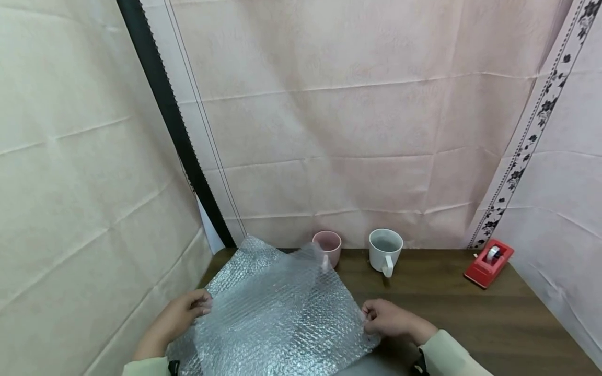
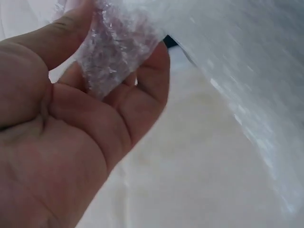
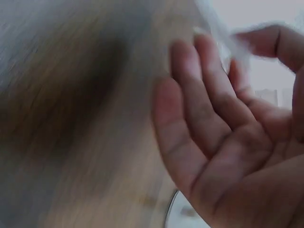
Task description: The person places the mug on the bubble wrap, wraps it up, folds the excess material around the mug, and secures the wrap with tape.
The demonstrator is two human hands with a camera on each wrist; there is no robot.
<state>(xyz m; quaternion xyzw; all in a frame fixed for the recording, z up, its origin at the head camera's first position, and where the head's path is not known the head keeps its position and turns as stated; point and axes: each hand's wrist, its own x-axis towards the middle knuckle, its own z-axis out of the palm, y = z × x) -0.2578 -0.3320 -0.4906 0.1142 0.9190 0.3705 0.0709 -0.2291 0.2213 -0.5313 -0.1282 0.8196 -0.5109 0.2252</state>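
Note:
A sheet of clear bubble wrap (image 1: 277, 313) is spread between both hands, over the near left part of the table. My left hand (image 1: 190, 308) pinches its left edge. In the left wrist view, a corner of the bubble wrap (image 2: 114, 57) lies between thumb and fingers. My right hand (image 1: 390, 318) pinches the right edge. In the right wrist view, the sheet's edge meets the thumb and index finger, while the other fingers of the right hand (image 3: 223, 123) are loosely bent. A pink mug (image 1: 331, 253) stands behind the sheet, partly covered by its far corner.
A white mug (image 1: 380, 258) stands right of the pink one, handle toward me. At the far right is a red tape dispenser (image 1: 489, 263) on the brown wooden table (image 1: 437, 287). Cloth curtains (image 1: 357, 115) hang behind and on both sides.

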